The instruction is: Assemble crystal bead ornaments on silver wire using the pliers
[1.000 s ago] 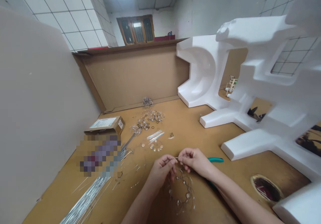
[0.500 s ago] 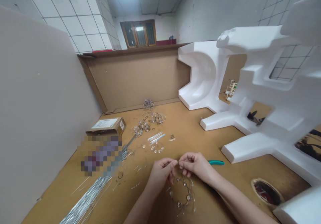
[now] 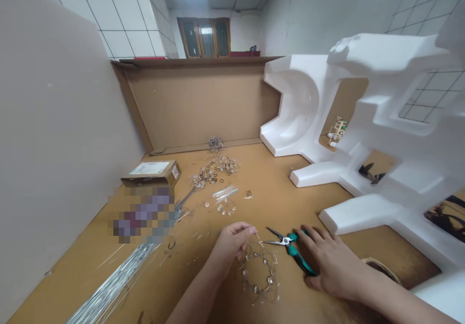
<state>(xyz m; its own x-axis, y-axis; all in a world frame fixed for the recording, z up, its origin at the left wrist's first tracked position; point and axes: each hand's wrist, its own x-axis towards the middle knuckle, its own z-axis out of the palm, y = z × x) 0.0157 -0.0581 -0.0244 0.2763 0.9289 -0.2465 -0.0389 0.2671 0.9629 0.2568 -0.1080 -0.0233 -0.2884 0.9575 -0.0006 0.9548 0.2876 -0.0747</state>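
Note:
My left hand (image 3: 235, 239) pinches a thin wire end between thumb and forefinger. The wire belongs to a beaded wire ring (image 3: 270, 280), a loop of fine wire with clear round beads and loose ends sticking out, hanging just below that hand. To the right, my right hand (image 3: 327, 261) spans the teal handles of long-nose pliers (image 3: 286, 240), fingers over the upper handle and thumb by the lower one. The pliers' jaws are spread and point left, one tip close to the wire end. The palm side of my right hand is hidden.
Long straight wires (image 3: 119, 270) lie at left near a cardboard box (image 3: 152, 171) and a blurred patch. Further back are beaded wire pieces (image 3: 207, 176), short rods (image 3: 225, 193) and loose clear beads (image 3: 228, 210). White foam packing (image 3: 348, 217) stands at right, beside a hole (image 3: 381, 266) in the tabletop.
My right hand has left the wire beside my left hand and moved right onto the pliers. The pliers' jaws now show. My left hand keeps its pinch.

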